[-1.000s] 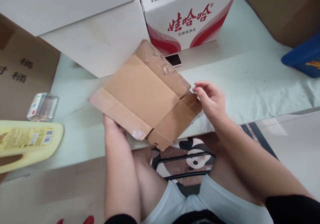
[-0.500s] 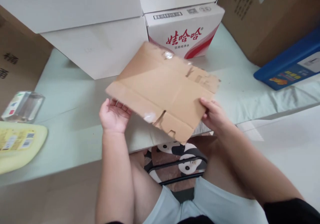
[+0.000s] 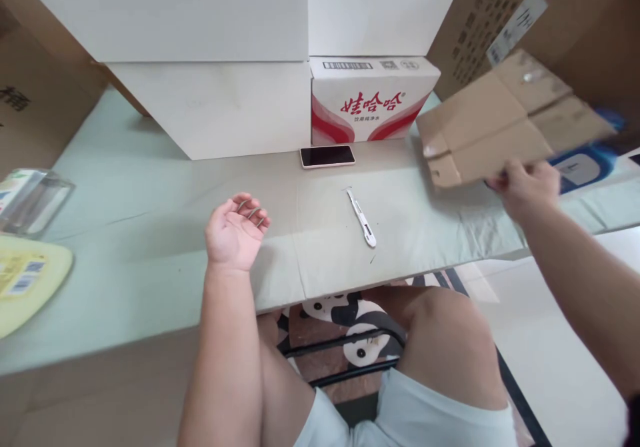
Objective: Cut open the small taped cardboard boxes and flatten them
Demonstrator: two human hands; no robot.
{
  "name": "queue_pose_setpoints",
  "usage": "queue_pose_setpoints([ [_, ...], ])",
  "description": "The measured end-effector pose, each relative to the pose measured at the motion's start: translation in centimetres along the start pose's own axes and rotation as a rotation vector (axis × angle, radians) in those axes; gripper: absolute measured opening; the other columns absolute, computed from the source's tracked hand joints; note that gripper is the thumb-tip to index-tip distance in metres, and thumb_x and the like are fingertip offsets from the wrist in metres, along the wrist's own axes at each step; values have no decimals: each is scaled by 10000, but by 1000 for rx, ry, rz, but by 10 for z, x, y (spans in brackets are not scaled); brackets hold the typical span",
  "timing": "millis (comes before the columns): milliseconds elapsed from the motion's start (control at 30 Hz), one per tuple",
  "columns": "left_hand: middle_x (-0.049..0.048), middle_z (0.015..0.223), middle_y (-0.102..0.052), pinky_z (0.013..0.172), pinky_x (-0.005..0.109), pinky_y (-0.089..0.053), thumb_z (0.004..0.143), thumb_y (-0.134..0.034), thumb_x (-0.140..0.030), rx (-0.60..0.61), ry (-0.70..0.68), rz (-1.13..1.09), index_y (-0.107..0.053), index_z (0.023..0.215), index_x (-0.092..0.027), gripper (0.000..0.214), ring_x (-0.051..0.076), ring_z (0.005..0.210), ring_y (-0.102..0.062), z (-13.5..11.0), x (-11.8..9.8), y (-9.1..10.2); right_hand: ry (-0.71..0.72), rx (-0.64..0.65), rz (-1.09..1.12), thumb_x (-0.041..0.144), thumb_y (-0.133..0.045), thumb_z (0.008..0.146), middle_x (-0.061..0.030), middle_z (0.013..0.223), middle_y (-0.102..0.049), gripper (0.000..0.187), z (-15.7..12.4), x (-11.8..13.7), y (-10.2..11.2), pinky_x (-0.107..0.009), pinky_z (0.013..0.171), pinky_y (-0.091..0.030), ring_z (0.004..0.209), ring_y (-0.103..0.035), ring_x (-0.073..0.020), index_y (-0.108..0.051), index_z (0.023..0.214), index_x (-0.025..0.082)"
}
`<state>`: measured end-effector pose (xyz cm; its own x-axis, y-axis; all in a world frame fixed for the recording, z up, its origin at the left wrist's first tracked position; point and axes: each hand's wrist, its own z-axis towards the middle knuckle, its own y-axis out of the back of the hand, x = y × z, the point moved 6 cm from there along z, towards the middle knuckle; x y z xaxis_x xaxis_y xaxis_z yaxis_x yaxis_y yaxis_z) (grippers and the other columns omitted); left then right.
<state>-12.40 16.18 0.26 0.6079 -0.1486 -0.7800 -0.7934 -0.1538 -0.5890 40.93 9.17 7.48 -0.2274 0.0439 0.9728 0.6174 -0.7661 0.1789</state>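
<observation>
My right hand point(image 3: 531, 186) grips a flattened brown cardboard box point(image 3: 493, 117) by its near edge, out to the right over the table. Bits of clear tape shine on the cardboard, and it partly covers a blue package point(image 3: 583, 167). Palm up and empty, my left hand point(image 3: 238, 230) hovers above the front of the table with its fingers loosely curled and apart. Between the two hands a white utility knife point(image 3: 361, 217) lies on the pale green tablecloth point(image 3: 320, 254). Behind the knife lies a phone point(image 3: 327, 156) with a dark screen.
White boxes point(image 3: 210, 107) are stacked at the back, beside a red-and-white carton point(image 3: 375, 107). Large brown cartons stand at the far left point(image 3: 45, 80) and right point(image 3: 590, 40). A clear plastic container point(image 3: 37, 200) and a yellow package point(image 3: 33, 284) lie at the left edge.
The flattened box has swung from the middle to the right in my right hand. My left hand has come away from it. The utility knife and phone are now uncovered.
</observation>
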Motion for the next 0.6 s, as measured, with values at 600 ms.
queue_pose_setpoints([
  [600, -28, 1113, -719, 712, 205, -557, 698, -656, 11, 25, -73, -145, -676, 927, -266, 360, 87, 802, -706, -10, -17, 13, 637, 1122, -353, 384, -509, 971, -108, 1304, -719, 349, -226, 69, -246, -520, 1088, -509, 1274, -647, -276, -667, 1230, 212],
])
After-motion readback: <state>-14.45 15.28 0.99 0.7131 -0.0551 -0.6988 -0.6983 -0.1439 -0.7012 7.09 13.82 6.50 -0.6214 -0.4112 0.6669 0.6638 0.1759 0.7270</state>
